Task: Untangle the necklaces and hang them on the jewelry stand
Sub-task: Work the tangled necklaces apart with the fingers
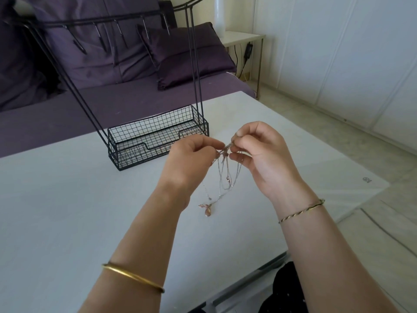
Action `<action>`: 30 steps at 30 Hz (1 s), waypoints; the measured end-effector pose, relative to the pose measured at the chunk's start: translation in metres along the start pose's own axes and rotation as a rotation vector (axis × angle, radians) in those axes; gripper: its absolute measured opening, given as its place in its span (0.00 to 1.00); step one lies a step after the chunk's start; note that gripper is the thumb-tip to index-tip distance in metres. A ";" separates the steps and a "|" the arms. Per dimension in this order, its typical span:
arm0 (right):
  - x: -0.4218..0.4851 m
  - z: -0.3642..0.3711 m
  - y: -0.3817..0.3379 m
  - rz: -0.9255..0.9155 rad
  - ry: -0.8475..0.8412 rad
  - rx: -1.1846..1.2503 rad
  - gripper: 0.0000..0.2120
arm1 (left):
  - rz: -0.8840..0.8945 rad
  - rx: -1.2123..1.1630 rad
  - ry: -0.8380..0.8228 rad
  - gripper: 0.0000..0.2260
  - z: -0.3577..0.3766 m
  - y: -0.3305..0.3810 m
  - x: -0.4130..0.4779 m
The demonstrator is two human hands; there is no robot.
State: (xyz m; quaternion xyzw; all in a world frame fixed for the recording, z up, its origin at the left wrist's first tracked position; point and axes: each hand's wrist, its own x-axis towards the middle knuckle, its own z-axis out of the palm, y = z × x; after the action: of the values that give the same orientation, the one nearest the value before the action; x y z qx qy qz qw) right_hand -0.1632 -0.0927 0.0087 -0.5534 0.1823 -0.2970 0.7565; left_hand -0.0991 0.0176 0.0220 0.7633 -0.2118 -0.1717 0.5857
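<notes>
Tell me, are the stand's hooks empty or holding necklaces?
Empty. The hooks on the jewelry stand are all bare; the tangled necklaces dangle from the left hand and right hand, which pinch them.

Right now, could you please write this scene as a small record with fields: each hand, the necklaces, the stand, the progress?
left hand: pinches the knot of the tangled thin silver and rose-gold chain necklaces
right hand: pinches the same knot from the other side
necklaces: loops hang below the fingers; rose-gold pendant at or near the white table
stand: black wire jewelry stand with mesh basket base, behind the hands
hooks: no necklace visible
progress: tangled, none hung yet
</notes>
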 end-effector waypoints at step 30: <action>-0.001 -0.003 -0.004 0.041 -0.005 -0.238 0.05 | 0.053 0.074 0.037 0.02 -0.003 -0.005 0.002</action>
State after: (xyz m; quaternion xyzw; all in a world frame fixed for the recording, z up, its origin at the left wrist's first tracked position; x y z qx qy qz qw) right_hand -0.1667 -0.0947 0.0115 -0.6362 0.2257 -0.2561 0.6919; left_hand -0.0952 0.0197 0.0178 0.7815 -0.2271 -0.1340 0.5654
